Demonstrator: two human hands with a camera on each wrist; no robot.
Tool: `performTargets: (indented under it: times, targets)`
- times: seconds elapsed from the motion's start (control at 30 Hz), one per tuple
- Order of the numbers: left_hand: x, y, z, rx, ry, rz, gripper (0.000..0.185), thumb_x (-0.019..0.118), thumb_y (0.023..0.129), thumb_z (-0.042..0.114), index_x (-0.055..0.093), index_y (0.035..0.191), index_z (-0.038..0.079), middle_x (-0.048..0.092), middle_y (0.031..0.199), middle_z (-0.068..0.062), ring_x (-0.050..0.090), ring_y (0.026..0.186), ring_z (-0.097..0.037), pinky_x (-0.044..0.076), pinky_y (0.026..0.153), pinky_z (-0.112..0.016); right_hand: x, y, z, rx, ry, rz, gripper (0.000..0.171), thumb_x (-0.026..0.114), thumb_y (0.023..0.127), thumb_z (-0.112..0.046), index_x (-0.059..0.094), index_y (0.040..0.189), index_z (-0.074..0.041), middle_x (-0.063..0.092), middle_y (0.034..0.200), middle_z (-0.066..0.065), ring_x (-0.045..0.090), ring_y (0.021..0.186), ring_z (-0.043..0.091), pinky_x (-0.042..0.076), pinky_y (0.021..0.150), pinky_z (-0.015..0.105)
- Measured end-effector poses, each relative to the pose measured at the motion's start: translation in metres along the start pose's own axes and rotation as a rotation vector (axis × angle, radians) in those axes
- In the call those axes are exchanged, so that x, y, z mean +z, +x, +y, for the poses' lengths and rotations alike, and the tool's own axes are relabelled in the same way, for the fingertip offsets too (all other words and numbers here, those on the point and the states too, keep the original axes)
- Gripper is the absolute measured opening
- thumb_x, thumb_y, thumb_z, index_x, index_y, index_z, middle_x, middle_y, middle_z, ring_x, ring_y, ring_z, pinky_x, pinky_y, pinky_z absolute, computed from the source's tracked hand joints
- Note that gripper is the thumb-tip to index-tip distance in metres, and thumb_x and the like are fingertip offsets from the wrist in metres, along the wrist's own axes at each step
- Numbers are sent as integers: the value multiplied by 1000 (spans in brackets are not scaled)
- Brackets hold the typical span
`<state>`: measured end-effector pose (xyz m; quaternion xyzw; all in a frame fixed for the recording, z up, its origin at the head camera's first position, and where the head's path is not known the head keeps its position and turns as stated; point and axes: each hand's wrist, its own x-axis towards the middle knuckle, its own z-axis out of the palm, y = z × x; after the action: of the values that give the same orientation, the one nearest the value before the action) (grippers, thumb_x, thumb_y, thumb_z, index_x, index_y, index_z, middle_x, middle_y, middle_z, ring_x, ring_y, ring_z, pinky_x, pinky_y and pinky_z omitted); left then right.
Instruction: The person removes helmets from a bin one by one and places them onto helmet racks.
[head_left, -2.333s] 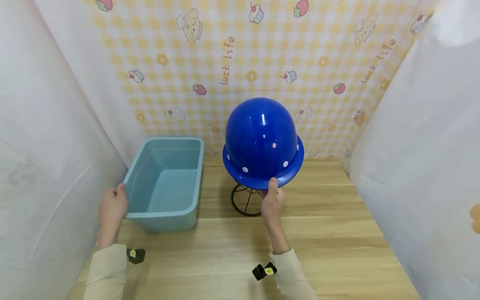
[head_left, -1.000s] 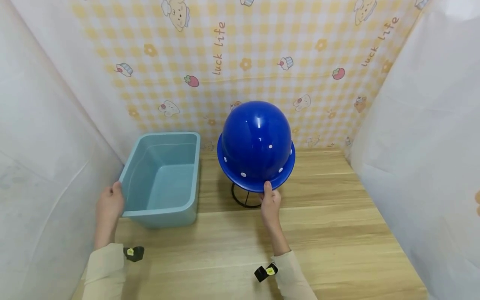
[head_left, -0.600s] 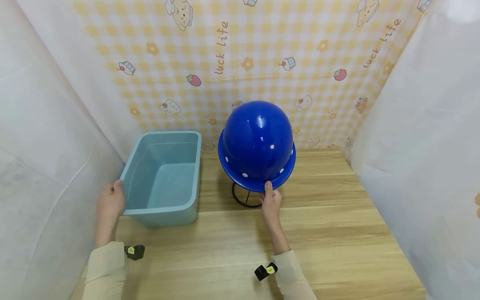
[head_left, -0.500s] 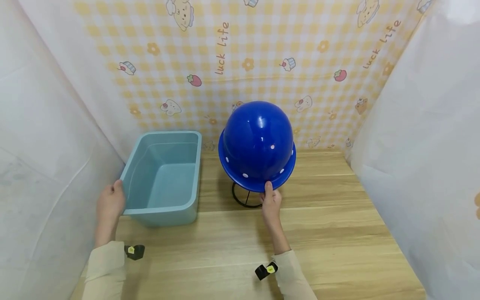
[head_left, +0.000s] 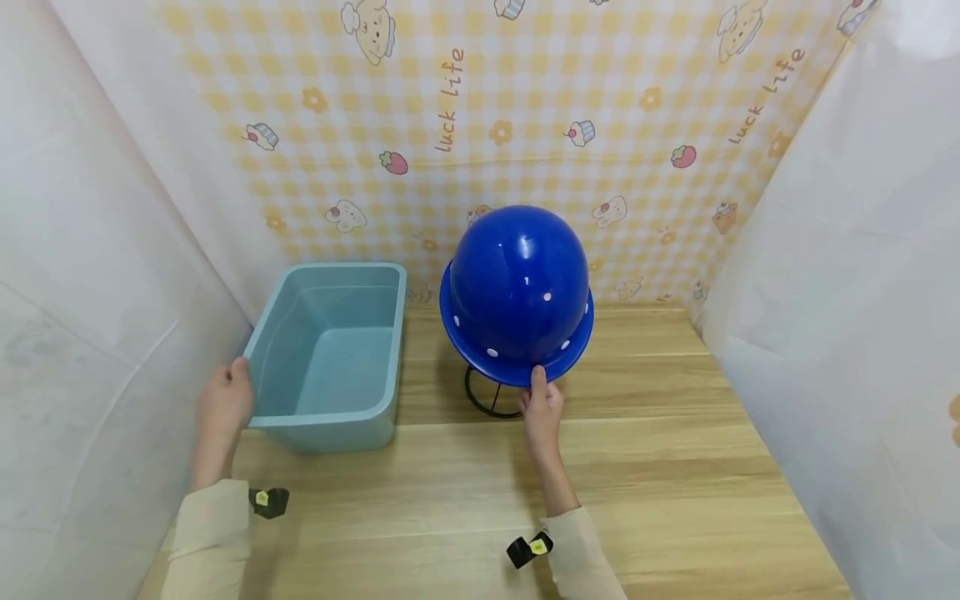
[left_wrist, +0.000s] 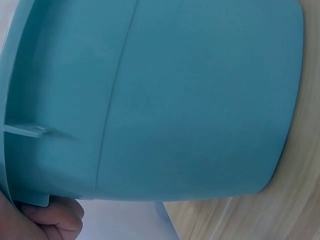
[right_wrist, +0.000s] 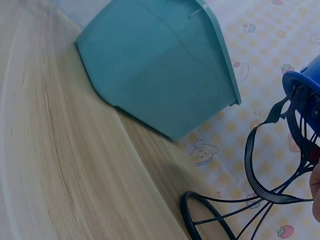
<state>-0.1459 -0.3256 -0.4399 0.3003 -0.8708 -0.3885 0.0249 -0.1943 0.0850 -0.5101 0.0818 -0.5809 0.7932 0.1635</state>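
A blue hard hat (head_left: 517, 275) sits over a black wire stand (head_left: 495, 414), whose upper part it hides from above. My right hand (head_left: 542, 418) pinches the front brim, thumb on top and fingers beneath. From below, in the right wrist view, a dark chin strap (right_wrist: 249, 150) dangles from the hat beside the stand's wires (right_wrist: 240, 201). Left of the hat stands a blue-green plastic bin (head_left: 333, 435) with no contents showing. Its left rim, near the front corner, is gripped by my left hand (head_left: 225, 400); curled fingers (left_wrist: 62, 217) show under that rim in the left wrist view.
A wood-grain table (head_left: 420, 500) carries everything. Behind it hangs a yellow checked cloth (head_left: 525, 108) with cartoon prints. White sheets close off the left side (head_left: 90, 250) and the right side (head_left: 847, 292). Each wrist bears a small black device (head_left: 529, 548).
Since the oldest frame, the hat has come down a little over the stand and tilted slightly, with my right hand still on its brim. My left hand keeps its hold; the head view has shifted slightly.
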Motion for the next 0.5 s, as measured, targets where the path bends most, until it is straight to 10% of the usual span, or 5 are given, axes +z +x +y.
performTargets:
  times: [0.5]
  targets:
    - [0,1,-1,13,-4,-5,64,10,92,54,42,105,-1,40,85,-15,42,81,-29,34,59,-37,2,-1,-17,49,-46,-44,49,33,98,-25,29,54,-4,29,46,-2,19,38,11,15,37,26]
